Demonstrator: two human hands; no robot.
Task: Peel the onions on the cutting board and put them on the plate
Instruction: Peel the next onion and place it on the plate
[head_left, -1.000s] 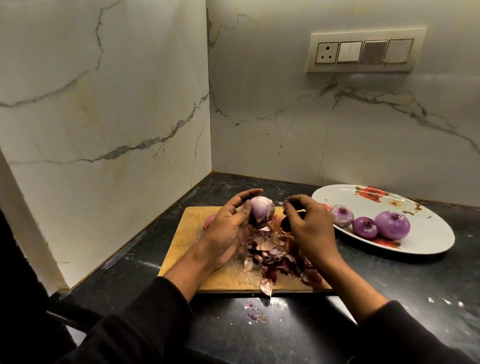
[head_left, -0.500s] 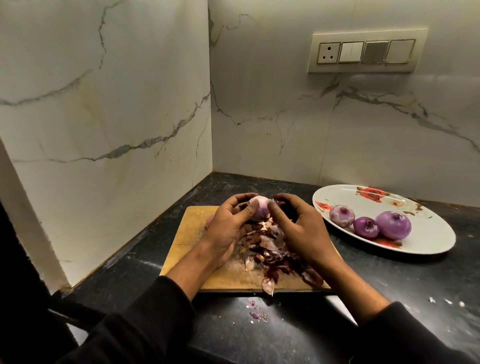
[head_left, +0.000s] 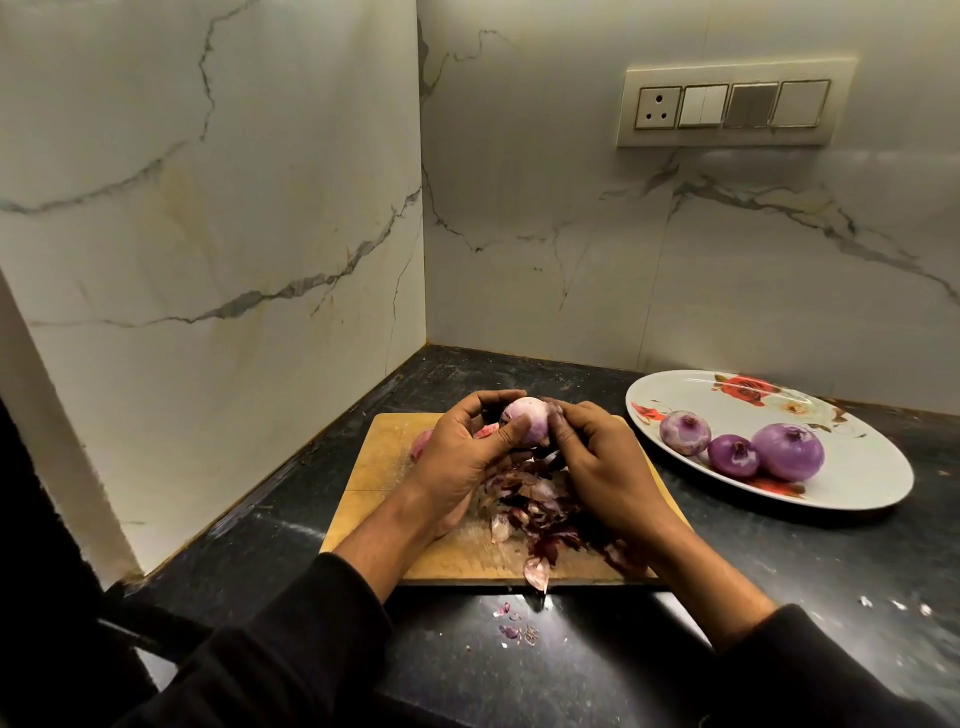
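My left hand (head_left: 460, 457) grips a pale, mostly peeled onion (head_left: 524, 418) above the far side of the wooden cutting board (head_left: 384, 457). My right hand (head_left: 597, 462) presses against the onion's right side, fingertips pinched at its skin. A heap of dark red onion peels (head_left: 535, 514) lies on the board under both hands. Another pinkish onion (head_left: 422, 441) peeks out on the board behind my left hand, mostly hidden. Three peeled purple onions (head_left: 684, 432) (head_left: 733, 455) (head_left: 788, 451) rest on the white flowered plate (head_left: 852, 467) to the right.
The board sits in a corner of a black stone counter (head_left: 571, 654), with marble walls to the left and behind. Small peel scraps (head_left: 511, 626) lie on the counter in front of the board. A switch panel (head_left: 732, 106) is on the back wall.
My right hand moved left from beside the onion onto its right side. My left hand turned the onion slightly and raised it a little.
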